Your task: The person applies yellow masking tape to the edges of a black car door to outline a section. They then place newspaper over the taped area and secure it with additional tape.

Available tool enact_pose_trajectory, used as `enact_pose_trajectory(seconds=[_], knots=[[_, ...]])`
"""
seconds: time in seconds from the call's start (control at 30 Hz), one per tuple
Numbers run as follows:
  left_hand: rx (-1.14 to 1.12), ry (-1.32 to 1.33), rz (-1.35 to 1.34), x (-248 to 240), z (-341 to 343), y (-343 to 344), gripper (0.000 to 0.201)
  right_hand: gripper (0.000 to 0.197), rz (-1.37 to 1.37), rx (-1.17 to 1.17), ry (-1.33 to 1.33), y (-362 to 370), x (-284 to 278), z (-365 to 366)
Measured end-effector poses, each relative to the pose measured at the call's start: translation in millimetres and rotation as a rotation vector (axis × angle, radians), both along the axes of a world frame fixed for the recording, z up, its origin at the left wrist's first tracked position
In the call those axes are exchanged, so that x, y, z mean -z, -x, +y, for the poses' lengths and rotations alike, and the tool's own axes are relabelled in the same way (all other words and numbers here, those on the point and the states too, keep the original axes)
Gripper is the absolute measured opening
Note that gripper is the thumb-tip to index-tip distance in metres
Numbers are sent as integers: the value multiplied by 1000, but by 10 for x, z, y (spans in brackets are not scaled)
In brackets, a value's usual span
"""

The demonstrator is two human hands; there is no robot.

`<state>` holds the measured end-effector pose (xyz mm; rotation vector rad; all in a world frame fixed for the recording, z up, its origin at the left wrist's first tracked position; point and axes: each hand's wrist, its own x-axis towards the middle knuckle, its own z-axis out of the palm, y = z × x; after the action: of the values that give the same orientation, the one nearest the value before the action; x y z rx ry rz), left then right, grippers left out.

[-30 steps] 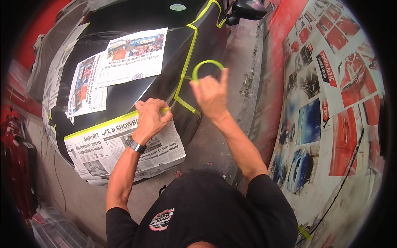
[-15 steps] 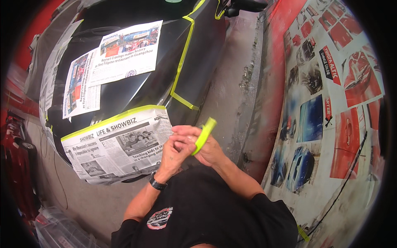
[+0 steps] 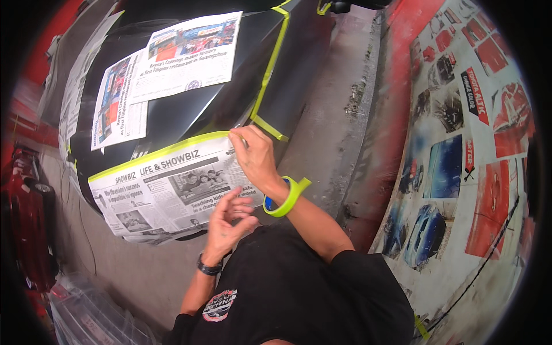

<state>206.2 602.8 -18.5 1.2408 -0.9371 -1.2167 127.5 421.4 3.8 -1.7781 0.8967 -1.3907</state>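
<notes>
My right hand (image 3: 255, 158) pinches the upper right corner of a newspaper sheet (image 3: 167, 192), where a strip of yellow-green masking tape (image 3: 167, 150) runs along its top edge. The sheet hangs over the end of a dark car body (image 3: 190, 112). Around my right wrist sits a roll of yellow-green masking tape (image 3: 295, 202), its blue inner side showing and a short tail sticking out. Just below the sheet's right part, my left hand (image 3: 229, 223) holds nothing, its fingers apart and slightly curled.
Two more printed sheets (image 3: 192, 54) lie overlapping on the car's dark panel. Another yellow-green tape line (image 3: 270, 69) follows the panel's right edge. A photo-covered board (image 3: 454, 138) stands along the right. At far left is a red car (image 3: 31, 224); clear plastic sheeting (image 3: 95, 313) lies lower left.
My hands have separated. The right moved up to the sheet's corner, and the tape roll now hangs on its wrist. My left hand dropped slightly lower and its fingers have spread.
</notes>
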Motion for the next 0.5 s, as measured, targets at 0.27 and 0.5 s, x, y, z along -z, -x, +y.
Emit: enact_pose_trajectory(seconds=[0.27, 0.5], knots=[[-497, 196, -1129, -784, 586, -1667, 87, 16, 316, -320, 812, 297, -764, 1146], [-247, 82, -1572, -1365, 916, -2585, 63, 19, 178, -500, 786, 504, -1066, 1570]])
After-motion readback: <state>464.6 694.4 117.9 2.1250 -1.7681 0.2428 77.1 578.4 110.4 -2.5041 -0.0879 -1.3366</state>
